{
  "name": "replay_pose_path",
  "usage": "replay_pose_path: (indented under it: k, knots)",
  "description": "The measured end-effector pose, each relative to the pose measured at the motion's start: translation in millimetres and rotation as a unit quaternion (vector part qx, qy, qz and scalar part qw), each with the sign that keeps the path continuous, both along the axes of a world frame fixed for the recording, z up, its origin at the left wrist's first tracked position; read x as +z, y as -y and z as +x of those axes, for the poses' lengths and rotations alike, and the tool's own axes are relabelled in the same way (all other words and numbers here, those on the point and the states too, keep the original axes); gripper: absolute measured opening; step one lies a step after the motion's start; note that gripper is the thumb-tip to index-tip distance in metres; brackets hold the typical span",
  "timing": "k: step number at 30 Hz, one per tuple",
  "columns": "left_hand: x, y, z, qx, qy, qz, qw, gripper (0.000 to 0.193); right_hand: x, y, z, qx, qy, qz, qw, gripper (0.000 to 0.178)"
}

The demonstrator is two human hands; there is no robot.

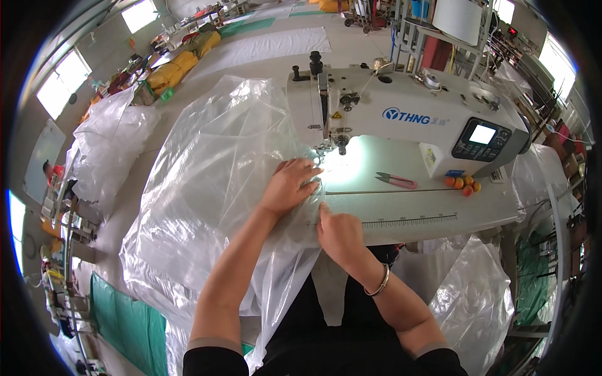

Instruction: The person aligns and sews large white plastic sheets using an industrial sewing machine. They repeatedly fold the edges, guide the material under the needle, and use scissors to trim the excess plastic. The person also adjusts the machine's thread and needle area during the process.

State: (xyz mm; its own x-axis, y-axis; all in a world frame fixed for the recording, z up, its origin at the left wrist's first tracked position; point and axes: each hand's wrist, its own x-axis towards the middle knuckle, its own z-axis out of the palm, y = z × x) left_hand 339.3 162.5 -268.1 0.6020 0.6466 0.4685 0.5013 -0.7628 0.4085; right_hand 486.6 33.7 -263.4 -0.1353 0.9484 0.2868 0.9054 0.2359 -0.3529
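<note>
A large clear plastic sheet (213, 175) lies bunched over the left side of a white sewing table (426, 203). My left hand (290, 183) lies flat on the sheet's edge, fingers spread, just in front of the needle (324, 149) of a white industrial sewing machine (401, 116). My right hand (338, 235) sits nearer me, pinching the same edge of the plastic at the table's front. A metal bangle is on my right wrist. The plastic hangs down over my lap.
Small pink-handled snips (396, 181) lie on the table right of the needle, with several small orange balls (463, 184) beside the machine's control panel (481, 139). More clear plastic is heaped at left (110, 147) and lower right (476, 294). Yellow bundles (175, 69) lie on the floor beyond.
</note>
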Motion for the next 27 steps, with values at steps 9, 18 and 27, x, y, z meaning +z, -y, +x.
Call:
replay_pose_path:
  k: [9,18,27]
  knots:
    - [-1,-4,5,0.013,-0.028,0.028,0.999,0.021,-3,-10,1,-0.013,0.029,0.01,0.999,0.037]
    - [-4,-13,4,0.016,-0.044,0.019,0.999,0.023,-4,-19,0,-0.025,0.034,-0.009,0.999,0.037]
    - [44,-43,-28,0.017,0.069,-0.099,0.993,0.028,2,-36,18,-0.066,-0.019,0.001,0.998,0.029]
